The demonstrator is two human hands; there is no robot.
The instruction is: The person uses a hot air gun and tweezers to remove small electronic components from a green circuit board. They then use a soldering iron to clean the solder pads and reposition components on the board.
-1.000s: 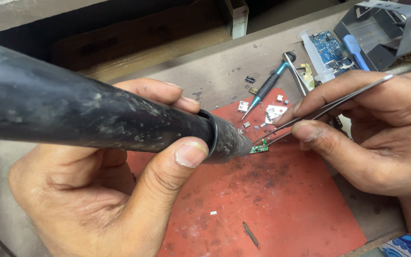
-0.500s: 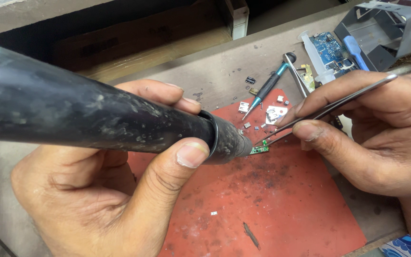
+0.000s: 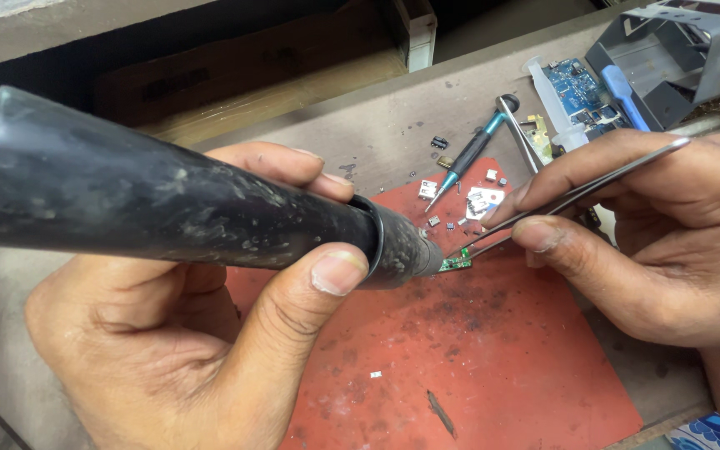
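Head view: left hand [image 3: 168,333] grips black hot-air nozzle [image 3: 168,200]; right hand [image 3: 652,233] pinches tweezers [image 3: 577,196] at green board [image 3: 457,263].

The big black soot-stained hot-air tool handle [image 3: 168,208] is cut off by the left edge, and its nozzle hides most of the tiny green circuit board [image 3: 458,263]. The tip of the thin steel tweezers [image 3: 577,196] is too small to see clearly there. The right hand [image 3: 652,242] leaves the frame at 3 o'clock, and the left hand [image 3: 185,350] at 6 o'clock. The grey metal bracket [image 3: 677,50] at 1 o'clock is cut by the top edge. The small silver parts [image 3: 481,200] on the red work mat [image 3: 502,367] are too small to identify.
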